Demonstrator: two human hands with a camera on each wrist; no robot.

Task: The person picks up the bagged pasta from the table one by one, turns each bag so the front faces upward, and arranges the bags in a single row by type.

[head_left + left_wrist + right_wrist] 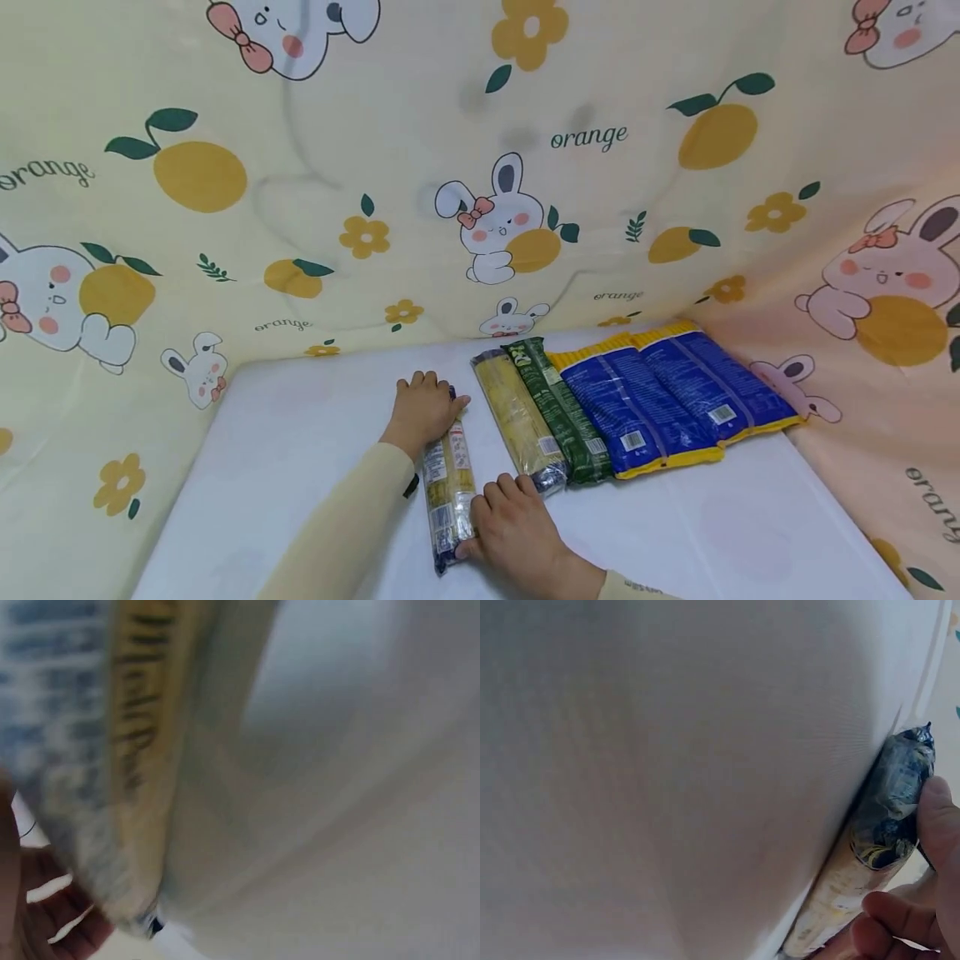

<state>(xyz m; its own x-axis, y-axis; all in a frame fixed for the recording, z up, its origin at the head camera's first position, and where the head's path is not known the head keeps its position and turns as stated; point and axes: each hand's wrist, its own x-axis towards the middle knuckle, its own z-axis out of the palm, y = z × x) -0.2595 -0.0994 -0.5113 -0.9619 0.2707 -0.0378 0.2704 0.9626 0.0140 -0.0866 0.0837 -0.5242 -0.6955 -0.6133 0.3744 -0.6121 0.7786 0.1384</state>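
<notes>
A long clear pack of dried pasta with dark blue ends lies lengthwise on the white table, left of the other packs. My left hand grips its far end from above, covering that part. At the near end, my right hand holds the pack's right side, the thumb near the corner. The right wrist view shows the thumb against the crinkled blue end, with curled fingers beside it. Up close and blurred, the pack's printed side fills the left of the left wrist view, with fingers below.
To the right lie another clear pasta pack, a dark green pack and two blue packs with yellow ends, one nearer and one farther right. A patterned cloth rises behind the white table.
</notes>
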